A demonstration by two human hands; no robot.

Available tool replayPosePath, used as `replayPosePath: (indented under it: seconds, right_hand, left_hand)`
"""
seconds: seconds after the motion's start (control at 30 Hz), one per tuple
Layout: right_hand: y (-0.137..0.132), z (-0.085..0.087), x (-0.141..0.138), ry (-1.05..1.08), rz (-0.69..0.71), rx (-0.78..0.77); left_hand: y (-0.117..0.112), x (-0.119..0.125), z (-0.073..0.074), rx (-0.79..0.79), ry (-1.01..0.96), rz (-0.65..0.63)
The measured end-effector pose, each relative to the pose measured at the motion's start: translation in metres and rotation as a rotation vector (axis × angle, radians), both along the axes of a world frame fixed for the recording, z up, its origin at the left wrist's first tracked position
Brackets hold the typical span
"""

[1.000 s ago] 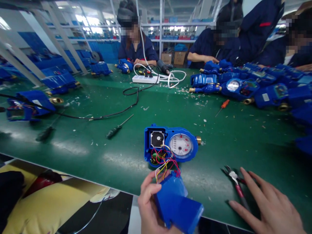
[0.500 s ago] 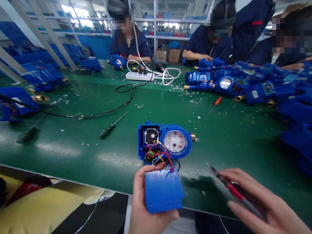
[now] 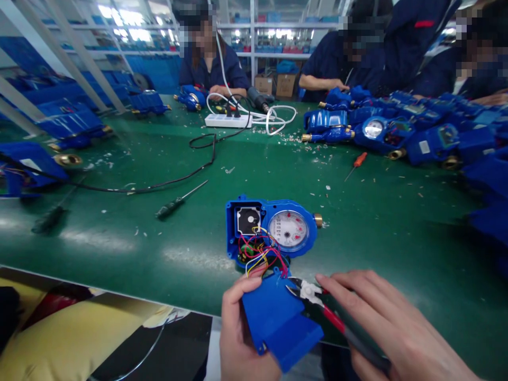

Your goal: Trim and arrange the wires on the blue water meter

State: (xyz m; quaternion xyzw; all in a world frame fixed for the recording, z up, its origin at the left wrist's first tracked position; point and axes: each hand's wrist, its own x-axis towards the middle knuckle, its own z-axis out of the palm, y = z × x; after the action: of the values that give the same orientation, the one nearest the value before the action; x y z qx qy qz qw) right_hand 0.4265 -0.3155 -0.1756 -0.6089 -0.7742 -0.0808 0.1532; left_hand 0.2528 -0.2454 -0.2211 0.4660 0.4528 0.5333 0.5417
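Your left hand (image 3: 242, 338) is gripping the blue cover (image 3: 280, 323) at the tabletop (image 3: 377, 227) edge, thumb over its top corner. Your right hand (image 3: 397, 328) is holding the red-handled cutters (image 3: 333, 320), tips lying against the cover's top edge, just beside the coloured wires (image 3: 260, 253) running into the open meter (image 3: 289, 230). A black screwdriver (image 3: 178, 200) is lying well off to the left. Co-workers (image 3: 216, 71) are sitting across.

Cutters (image 3: 308, 291) now at the wires (image 3: 262, 255)

Bright overhead light, glare on green table (image 3: 119, 238); edges warped, background soft.
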Motion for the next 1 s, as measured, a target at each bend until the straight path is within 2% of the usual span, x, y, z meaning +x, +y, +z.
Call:
replayPosePath:
  seconds: [0.17,0.27,0.4,0.53,0.63,1.0]
  right_hand:
    - [0.002,-0.001,-0.005,0.025,-0.060,-0.085]
    - [0.000,-0.001,-0.008,0.025,-0.070,-0.133]
    - [-0.001,-0.001,-0.011,0.003,-0.068,-0.146]
    - [0.003,-0.004,-0.014,-0.047,-0.052,-0.066]
    - [0.006,-0.005,-0.016,-0.066,-0.039,-0.022]
    - [0.011,0.001,-0.020,0.140,-0.069,-0.068]
  left_hand:
    - [-0.003,0.003,-0.009,0.204,0.085,0.005]
    - [-0.003,0.002,-0.009,0.256,0.089,-0.007]
    - [-0.005,0.000,-0.007,0.216,0.112,-0.011]
    - [-0.006,0.000,-0.005,0.136,0.098,-0.021]
    - [-0.006,0.001,-0.004,0.137,0.110,0.000]
    - [-0.006,0.003,-0.002,0.148,0.113,0.029]
